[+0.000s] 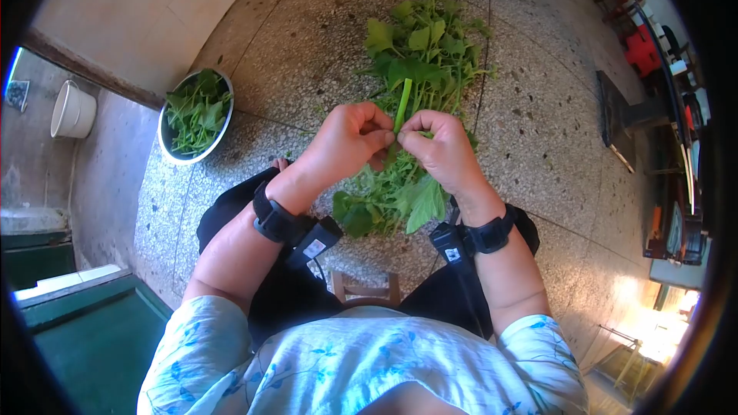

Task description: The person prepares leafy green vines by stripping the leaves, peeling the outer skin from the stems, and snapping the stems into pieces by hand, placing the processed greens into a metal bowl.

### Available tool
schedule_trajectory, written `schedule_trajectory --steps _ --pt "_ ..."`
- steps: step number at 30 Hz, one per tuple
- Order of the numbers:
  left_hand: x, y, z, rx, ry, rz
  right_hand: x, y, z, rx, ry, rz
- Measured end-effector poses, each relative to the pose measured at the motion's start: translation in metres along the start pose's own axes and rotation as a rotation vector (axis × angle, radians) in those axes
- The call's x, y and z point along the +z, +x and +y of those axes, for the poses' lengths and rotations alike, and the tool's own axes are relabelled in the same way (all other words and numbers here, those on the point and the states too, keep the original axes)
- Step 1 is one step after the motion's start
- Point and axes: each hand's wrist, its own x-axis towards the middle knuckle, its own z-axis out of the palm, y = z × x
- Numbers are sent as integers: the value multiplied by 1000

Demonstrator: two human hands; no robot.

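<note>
Both hands meet in front of me over a pile of leafy greens spread on the speckled floor. Between them a thick green stem points up and away, its lower end at my fingertips. My left hand is closed in a pinch on that stem. Thumb and forefinger of my right hand pinch at the stem's lower end, right against the left fingers. A broad leaf hangs below the right hand, and whether it joins the stem is hidden. More greens lie below the left hand.
A metal basin of picked greens stands on the floor to the left. Farther left is a white bucket, with a green door below it. Dark furniture lines the right side. A wooden stool shows between my knees.
</note>
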Motion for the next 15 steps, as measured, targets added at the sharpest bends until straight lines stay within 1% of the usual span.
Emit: schedule_trajectory --steps 1,2,4,5,7,8,10,11,12,14,15 --pt "-2 0 1 -15 -50 -38 0 0 0 27 88 -23" --pt "-5 0 1 -15 -48 -34 -1 1 -1 24 89 -27" --pt "-10 1 -1 -99 -364 -170 -5 1 -2 213 513 -158" --pt "-12 1 -3 -97 -364 -163 -6 1 -3 212 513 -166" --pt "-18 2 -8 -127 -502 -213 -5 0 -4 246 577 -165" --pt "-20 2 -10 -120 -499 -191 -7 -1 -3 242 578 -188" --pt "-35 2 -17 -103 -525 -100 -10 -2 0 132 476 -86" --pt "-51 5 -30 -74 -577 -90 -10 -3 1 131 454 -48" --pt "-78 7 -47 -55 -564 -33 -12 -3 1 130 432 -8" --pt "-124 7 -69 276 -615 305 -10 -4 0 156 428 65" --pt "-136 0 -56 261 -708 649 -9 -3 1 147 432 31"
